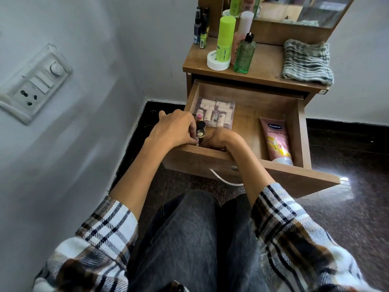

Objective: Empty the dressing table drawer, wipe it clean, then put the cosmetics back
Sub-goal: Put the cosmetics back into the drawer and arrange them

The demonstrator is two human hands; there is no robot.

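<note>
The wooden drawer (pixel 248 159) of the dressing table stands pulled out. In its left part lies a clear plastic case (pixel 216 113) of small pale cosmetics. A pink Vaseline tube (pixel 276 140) lies along the right side. At the drawer's front left corner my left hand (pixel 174 128) grips small dark lipstick-like tubes (pixel 201 131). My right hand (pixel 221 139) reaches down beside them with curled fingers, and what it holds is hidden behind the drawer front. A folded striped cloth (pixel 307 62) lies on the tabletop at the right.
Several bottles stand on the tabletop's left: a lime-green bottle (pixel 226 39), a green pump bottle (pixel 245 53), a white jar (pixel 217 62), and small dark bottles (pixel 201 26) behind. A mirror (pixel 305 11) rises at the back. A wall with a switchboard (pixel 33 85) is close on the left.
</note>
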